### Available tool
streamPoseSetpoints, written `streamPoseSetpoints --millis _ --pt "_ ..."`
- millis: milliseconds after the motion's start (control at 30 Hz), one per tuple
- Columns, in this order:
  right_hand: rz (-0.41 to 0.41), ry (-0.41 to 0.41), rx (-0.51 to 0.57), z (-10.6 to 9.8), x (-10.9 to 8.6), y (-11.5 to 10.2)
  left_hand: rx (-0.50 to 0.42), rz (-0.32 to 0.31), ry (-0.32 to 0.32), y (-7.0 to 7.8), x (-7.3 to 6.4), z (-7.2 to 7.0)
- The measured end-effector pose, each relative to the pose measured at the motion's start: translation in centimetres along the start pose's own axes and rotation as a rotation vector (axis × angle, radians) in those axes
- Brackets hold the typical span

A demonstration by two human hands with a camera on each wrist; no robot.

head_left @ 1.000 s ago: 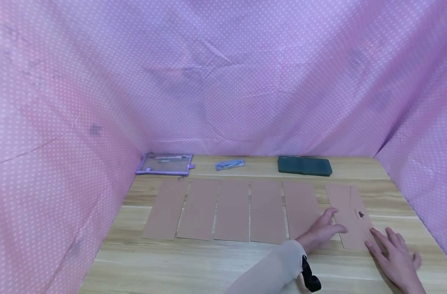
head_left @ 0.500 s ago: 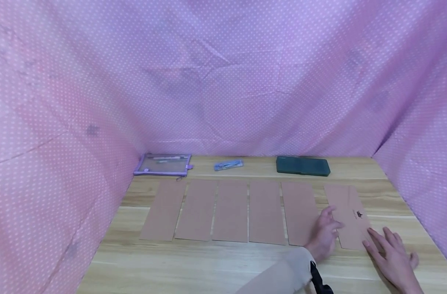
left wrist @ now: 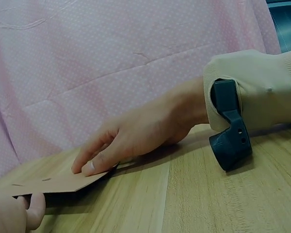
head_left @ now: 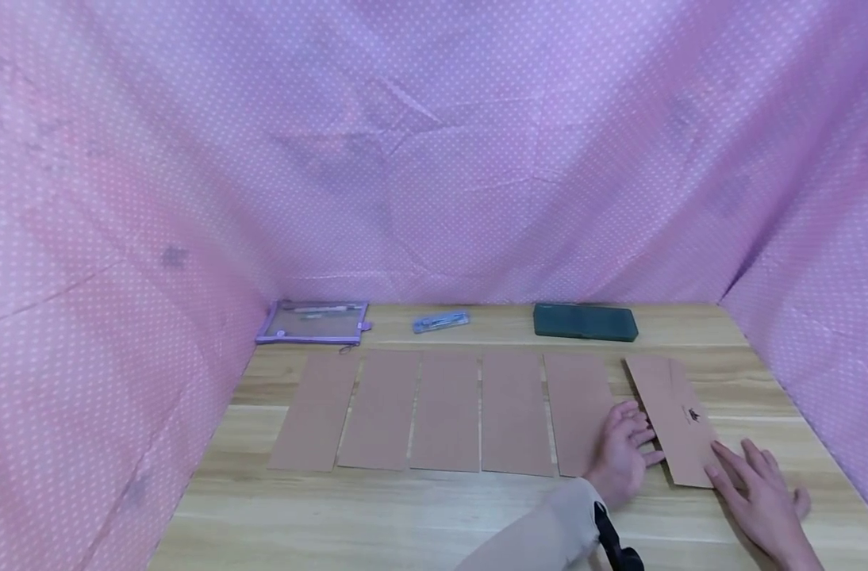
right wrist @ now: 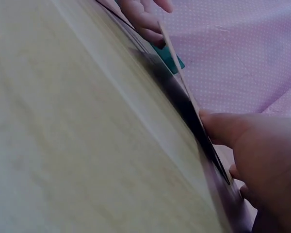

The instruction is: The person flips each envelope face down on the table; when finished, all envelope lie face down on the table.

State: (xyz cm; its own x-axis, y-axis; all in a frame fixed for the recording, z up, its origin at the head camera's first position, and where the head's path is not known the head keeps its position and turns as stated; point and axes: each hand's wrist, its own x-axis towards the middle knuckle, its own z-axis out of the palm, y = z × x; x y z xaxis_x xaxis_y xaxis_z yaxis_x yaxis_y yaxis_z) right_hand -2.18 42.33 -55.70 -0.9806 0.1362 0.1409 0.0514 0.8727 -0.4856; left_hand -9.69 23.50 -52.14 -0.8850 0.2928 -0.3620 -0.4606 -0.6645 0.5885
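A brown kraft paper envelope [head_left: 666, 420] with a small black crown print lies at the right end of a row of plain brown pieces [head_left: 444, 412]. Its left edge is tilted up off the table, with a dark gap beneath. At that raised edge is my left hand [head_left: 620, 456], palm turned partly up, fingertips under the edge. In the left wrist view, fingers [left wrist: 36, 211] of this hand show below the card-like edge. My right hand [head_left: 762, 496] rests on the lower right side of the envelope, its thumb [right wrist: 216, 125] against the edge in the right wrist view.
Along the back of the wooden table [head_left: 334, 523] lie a purple-edged mesh zip pouch [head_left: 320, 323], a small blue clear packet [head_left: 441, 321] and a dark green case [head_left: 585, 322]. Pink dotted cloth [head_left: 434, 159] hangs around the table's back and sides.
My left hand has turned from palm down over the envelope to its left edge, fingers now under it. That edge has risen from the table. The right hand has stayed nearly still.
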Motion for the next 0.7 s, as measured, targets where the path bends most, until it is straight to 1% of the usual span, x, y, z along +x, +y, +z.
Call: streamPoseSetpoints --millis 100,233,300,400,467,500,600,700 --pt "-0.004 -0.013 0.025 0.0 0.1 0.1 -0.002 -0.019 -0.016 0.2 0.0 0.0" --pt "-0.027 -0.018 0.062 -0.1 0.2 0.1 0.000 -0.036 -0.058 0.4 0.0 0.2" --pt "-0.073 0.015 0.089 0.0 0.2 0.1 0.004 -0.040 -0.071 0.6 0.0 0.3" --pt "-0.167 0.084 0.129 0.2 0.5 -0.2 0.006 -0.040 -0.079 0.7 0.0 0.3" --pt "-0.218 0.111 0.154 0.3 0.6 -0.4 0.009 -0.038 -0.085 0.8 0.0 0.3" --pt "-0.229 0.116 0.165 0.3 0.7 -0.6 0.011 -0.035 -0.088 0.8 0.0 0.3" --pt "-0.206 0.093 0.199 0.0 0.7 -1.3 0.015 -0.029 -0.103 1.0 0.0 0.3" --pt "-0.137 0.053 0.208 -0.4 0.8 -2.0 0.011 -0.026 -0.131 1.2 -0.1 0.3"
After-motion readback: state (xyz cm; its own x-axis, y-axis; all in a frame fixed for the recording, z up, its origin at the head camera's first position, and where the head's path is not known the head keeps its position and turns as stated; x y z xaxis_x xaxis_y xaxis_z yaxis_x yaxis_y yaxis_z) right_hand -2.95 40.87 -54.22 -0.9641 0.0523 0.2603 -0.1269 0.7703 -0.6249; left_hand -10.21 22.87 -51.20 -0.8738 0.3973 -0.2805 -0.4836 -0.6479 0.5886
